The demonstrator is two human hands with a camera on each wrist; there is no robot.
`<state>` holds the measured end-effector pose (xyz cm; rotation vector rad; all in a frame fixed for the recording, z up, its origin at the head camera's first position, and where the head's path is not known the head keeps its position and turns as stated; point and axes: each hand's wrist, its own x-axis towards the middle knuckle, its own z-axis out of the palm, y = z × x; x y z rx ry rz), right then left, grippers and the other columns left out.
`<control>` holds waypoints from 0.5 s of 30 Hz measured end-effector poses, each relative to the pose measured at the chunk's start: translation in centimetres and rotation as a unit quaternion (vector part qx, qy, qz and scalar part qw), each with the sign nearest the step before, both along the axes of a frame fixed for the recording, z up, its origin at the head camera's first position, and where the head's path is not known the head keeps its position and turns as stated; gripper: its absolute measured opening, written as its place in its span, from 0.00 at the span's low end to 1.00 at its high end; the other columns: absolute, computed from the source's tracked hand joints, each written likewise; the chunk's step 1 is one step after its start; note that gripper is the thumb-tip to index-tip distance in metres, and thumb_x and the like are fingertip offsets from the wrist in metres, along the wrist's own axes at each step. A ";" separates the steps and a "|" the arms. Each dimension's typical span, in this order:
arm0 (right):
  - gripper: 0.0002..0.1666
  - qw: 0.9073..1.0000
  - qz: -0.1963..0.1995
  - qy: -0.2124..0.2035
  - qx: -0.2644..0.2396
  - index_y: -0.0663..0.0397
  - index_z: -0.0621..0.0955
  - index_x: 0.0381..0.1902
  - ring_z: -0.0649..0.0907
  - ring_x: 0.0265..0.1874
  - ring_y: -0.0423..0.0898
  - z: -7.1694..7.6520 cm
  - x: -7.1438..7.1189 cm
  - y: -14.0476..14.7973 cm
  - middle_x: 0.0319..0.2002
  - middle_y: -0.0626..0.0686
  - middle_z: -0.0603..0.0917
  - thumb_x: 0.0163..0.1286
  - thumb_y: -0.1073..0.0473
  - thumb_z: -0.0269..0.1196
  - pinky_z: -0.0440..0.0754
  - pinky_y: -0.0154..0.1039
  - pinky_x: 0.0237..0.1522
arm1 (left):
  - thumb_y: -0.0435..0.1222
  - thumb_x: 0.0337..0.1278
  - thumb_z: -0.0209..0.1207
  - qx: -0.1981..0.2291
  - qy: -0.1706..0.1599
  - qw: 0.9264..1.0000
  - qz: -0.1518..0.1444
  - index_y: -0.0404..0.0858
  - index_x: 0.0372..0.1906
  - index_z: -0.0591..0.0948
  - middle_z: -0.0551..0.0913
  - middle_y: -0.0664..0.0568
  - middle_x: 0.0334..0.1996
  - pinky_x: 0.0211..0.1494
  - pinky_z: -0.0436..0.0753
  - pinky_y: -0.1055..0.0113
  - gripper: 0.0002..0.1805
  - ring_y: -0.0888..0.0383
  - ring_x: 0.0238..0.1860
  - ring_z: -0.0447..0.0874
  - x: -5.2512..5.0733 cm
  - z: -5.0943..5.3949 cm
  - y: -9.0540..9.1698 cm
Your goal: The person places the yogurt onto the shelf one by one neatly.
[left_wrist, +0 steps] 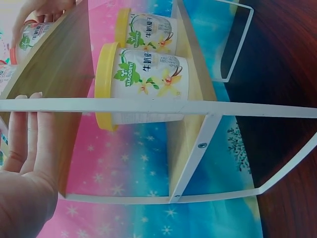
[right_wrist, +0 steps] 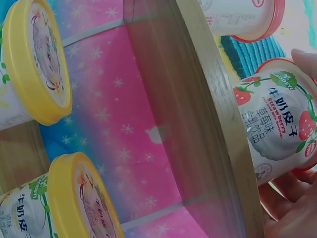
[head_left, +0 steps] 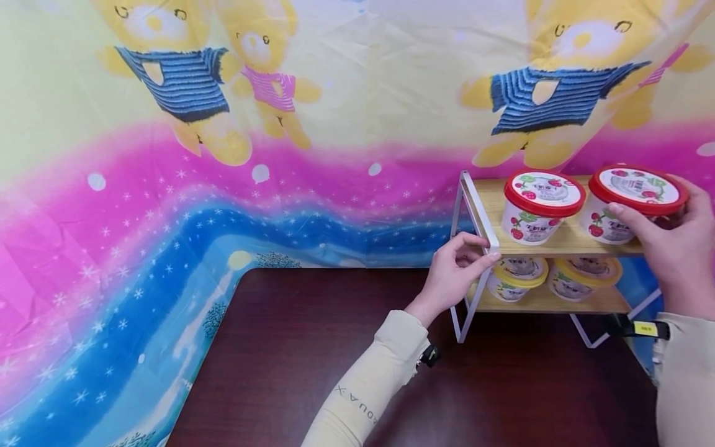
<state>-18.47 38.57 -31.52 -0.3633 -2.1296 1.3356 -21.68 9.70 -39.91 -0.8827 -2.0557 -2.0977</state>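
On the right of the head view, my right hand [head_left: 686, 248] grips a white paper tub with a red lid and strawberry print [head_left: 637, 188] at the right end of the upper shelf. The right wrist view shows that strawberry tub [right_wrist: 275, 124] upright beside the shelf edge, fingers around it. A second red-lidded tub [head_left: 544, 191] stands to its left. My left hand [head_left: 447, 273] holds the white metal side frame of a two-tier rack [head_left: 479, 211] near its upper front corner. In the left wrist view its fingers [left_wrist: 34, 134] lie behind the white bar.
Two yellow-lidded tubs [head_left: 516, 279] stand on the lower wooden shelf [head_left: 553, 303], below the red-lidded ones. The rack stands at the back right of a dark brown table [head_left: 335, 347]. Behind it hangs a cloth printed with bears [head_left: 363, 112].
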 end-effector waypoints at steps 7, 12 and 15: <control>0.43 1.000 -0.004 0.000 -0.007 0.32 0.57 0.79 0.60 0.74 0.39 0.1 0.0 -0.3 0.77 0.42 0.62 0.74 0.55 0.64 0.58 0.38 0.72 | 0.38 0.68 0.65 -0.014 0.016 1.000 0.002 0.42 0.51 0.80 0.84 0.57 0.37 0.42 0.84 0.70 0.11 0.69 0.38 0.82 0.0 0.2 -0.1; 0.43 1.000 -0.006 0.000 -0.006 0.31 0.56 0.79 0.60 0.74 0.39 0.0 0.2 -0.4 0.77 0.42 0.61 0.75 0.55 0.63 0.57 0.39 0.72 | 0.39 0.69 0.65 -0.031 0.022 0.999 0.006 0.43 0.51 0.79 0.83 0.59 0.37 0.42 0.84 0.71 0.11 0.70 0.38 0.82 0.1 0.4 -0.3; 0.42 1.000 -0.009 0.006 -0.008 0.33 0.56 0.79 0.61 0.74 0.39 0.1 0.2 -0.5 0.77 0.43 0.61 0.75 0.56 0.62 0.56 0.39 0.72 | 0.39 0.69 0.65 -0.038 0.021 0.999 0.005 0.43 0.52 0.79 0.83 0.60 0.36 0.42 0.83 0.71 0.12 0.69 0.38 0.81 0.2 0.6 -0.3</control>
